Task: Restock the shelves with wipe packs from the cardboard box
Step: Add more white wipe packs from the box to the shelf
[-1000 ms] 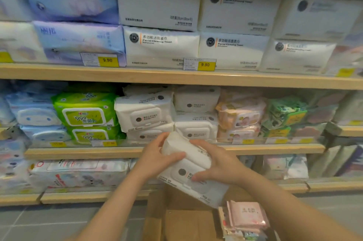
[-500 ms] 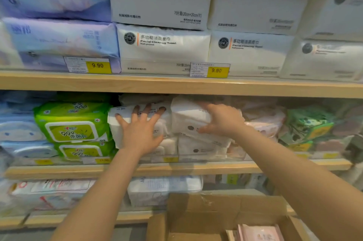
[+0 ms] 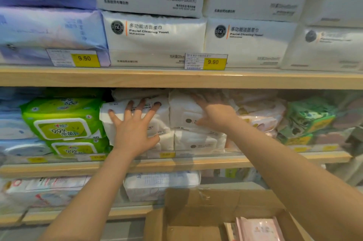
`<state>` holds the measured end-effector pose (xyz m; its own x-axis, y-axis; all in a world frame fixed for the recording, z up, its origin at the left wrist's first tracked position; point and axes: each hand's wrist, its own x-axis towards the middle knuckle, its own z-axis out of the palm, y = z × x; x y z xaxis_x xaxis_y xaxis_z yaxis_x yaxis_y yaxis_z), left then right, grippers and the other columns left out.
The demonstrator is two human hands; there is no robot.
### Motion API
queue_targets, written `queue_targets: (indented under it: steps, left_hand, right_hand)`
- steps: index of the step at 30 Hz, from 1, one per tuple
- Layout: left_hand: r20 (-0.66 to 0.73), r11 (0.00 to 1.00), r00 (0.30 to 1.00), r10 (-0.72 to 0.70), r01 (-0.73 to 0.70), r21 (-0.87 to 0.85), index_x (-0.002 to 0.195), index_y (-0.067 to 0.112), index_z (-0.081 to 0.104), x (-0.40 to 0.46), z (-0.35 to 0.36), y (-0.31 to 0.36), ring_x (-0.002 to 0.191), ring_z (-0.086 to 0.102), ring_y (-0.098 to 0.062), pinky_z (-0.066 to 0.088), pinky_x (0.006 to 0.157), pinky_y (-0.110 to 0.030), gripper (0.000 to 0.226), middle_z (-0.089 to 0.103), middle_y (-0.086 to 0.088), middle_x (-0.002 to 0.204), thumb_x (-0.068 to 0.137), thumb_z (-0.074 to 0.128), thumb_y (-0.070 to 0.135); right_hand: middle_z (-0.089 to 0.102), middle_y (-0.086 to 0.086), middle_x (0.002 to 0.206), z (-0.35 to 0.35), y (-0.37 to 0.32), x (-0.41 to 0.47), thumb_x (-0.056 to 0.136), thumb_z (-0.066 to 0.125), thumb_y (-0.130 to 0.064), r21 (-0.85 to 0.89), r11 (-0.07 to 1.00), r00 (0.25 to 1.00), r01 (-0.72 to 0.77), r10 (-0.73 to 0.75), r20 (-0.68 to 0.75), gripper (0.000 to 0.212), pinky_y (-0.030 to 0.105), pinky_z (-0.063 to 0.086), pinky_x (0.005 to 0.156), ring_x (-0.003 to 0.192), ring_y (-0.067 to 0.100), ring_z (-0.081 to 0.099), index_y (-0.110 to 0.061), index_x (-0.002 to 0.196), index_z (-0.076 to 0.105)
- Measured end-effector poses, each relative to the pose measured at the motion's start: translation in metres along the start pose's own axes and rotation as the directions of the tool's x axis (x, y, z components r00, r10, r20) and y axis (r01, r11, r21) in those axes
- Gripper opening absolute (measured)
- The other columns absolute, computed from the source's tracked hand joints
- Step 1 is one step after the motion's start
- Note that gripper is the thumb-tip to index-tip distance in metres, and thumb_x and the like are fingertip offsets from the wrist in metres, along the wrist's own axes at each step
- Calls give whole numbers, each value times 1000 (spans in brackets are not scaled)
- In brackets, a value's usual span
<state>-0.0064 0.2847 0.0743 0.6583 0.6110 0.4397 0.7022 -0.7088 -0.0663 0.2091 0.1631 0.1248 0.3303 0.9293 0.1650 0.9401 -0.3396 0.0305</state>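
Head view: we're at the middle shelf [image 3: 176, 164], seating a white wipe pack [image 3: 186, 111] on top of the white stack. Right hand [image 3: 214, 112] lies flat on the pack's right end, fingers extended toward the back of the shelf, pressing rather than gripping; nothing is enclosed in it. Left hand [image 3: 135, 126] is spread wide, palm against the front of the neighbouring white pack [image 3: 121, 121], holding that column in place, also grasping nothing.

The pack sits between the left white column and the pinkish packs [image 3: 261, 115] on the right, just under the upper shelf board [image 3: 176, 79] (tight clearance, so it can snag on the board edge).

How we do this step well, as we judge it:
- Push level and straight back with the right palm, not down, or the lower pack [image 3: 198, 143] squashes forward.
- Brace the left column so it doesn't slide toward the green packs [image 3: 64, 125].
- Finish with the lid label facing out and the front flush with its neighbours.

The cardboard box [image 3: 196, 219] sits open below us, in front of the bottom shelf, with pink packs [image 3: 259, 229] visible inside, so more stock is waiting.
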Motion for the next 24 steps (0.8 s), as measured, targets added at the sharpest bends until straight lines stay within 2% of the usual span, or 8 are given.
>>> queue_targets:
  steps: [2, 4, 6, 9, 12, 16, 21, 24]
  left_hand:
    - [25, 1000, 1000, -8, 7, 14, 145, 43, 16, 0, -3, 2, 138, 19, -36, 6, 99, -74, 83, 31, -6, 149, 73, 51, 64]
    - [63, 1000, 998, -24, 23, 16, 145, 43, 13, 0, -7, 5, 139, 16, -35, 4, 100, -73, 80, 28, -6, 150, 77, 52, 60]
    - [56, 999, 998, -29, 30, -11, 144, 37, 23, 0, -12, 8, 137, 21, -36, 6, 100, -73, 76, 35, -8, 145, 79, 57, 54]
    - [-141, 986, 988, 56, -77, -146, 126, 19, 50, -10, -11, 27, 123, 42, -31, 19, 102, -66, 51, 51, -8, 126, 79, 59, 36]
    - [-277, 923, 947, 161, -244, -297, 104, 16, 58, -33, -10, 66, 102, 51, -21, 39, 90, -41, 31, 57, -2, 105, 78, 48, 31]
    - [-98, 848, 933, 347, -356, -392, 102, 18, 58, -70, 20, 126, 94, 56, -19, 46, 77, -33, 31, 57, 2, 100, 77, 45, 32]
    - [197, 814, 873, 446, -305, -495, 129, 23, 49, -108, 82, 180, 120, 45, -18, 38, 99, -33, 46, 49, 4, 127, 83, 53, 28]
    - [353, 860, 822, 447, -286, -423, 142, 26, 35, -122, 117, 200, 137, 29, -23, 22, 113, -39, 61, 35, -2, 146, 84, 56, 30]
  right_hand:
    - [19, 1, 154, 1, -1, -4, 80, 65, -46, -11, 1000, 998, 7, -7, -63, 89, 42, 20, 113, 140, 25, 19, -30, 149, 11]
    - [25, 3, 151, 1, -2, -12, 81, 65, -45, -10, 1000, 995, 2, -3, -102, 87, 40, 29, 108, 135, 25, 28, -27, 149, 14]
    - [29, 5, 149, -3, -3, -21, 84, 63, -45, -43, 999, 991, 32, -38, -128, 83, 41, 32, 106, 132, 27, 34, -24, 149, 15]
    - [37, 8, 143, -8, 2, -41, 85, 63, -40, -66, 989, 970, 130, -141, -198, 76, 40, 31, 106, 129, 28, 37, -20, 147, 25]
    - [46, 12, 137, -7, 19, -78, 80, 70, -30, -4, 979, 945, 206, -200, -259, 64, 44, 40, 101, 125, 32, 43, -13, 137, 44]
    - [53, 10, 127, 17, 56, -149, 80, 70, -28, 57, 984, 970, 169, -155, -185, 54, 42, 49, 87, 114, 31, 52, -14, 129, 51]
    - [60, 7, 117, 76, 100, -231, 70, 76, -20, 145, 989, 999, 2, 5, -51, 53, 35, 54, 77, 102, 26, 61, -15, 119, 58]
    - [56, 3, 121, 121, 119, -265, 79, 68, -26, 172, 974, 985, -148, 130, 110, 47, 33, 52, 82, 107, 24, 57, -17, 122, 55]
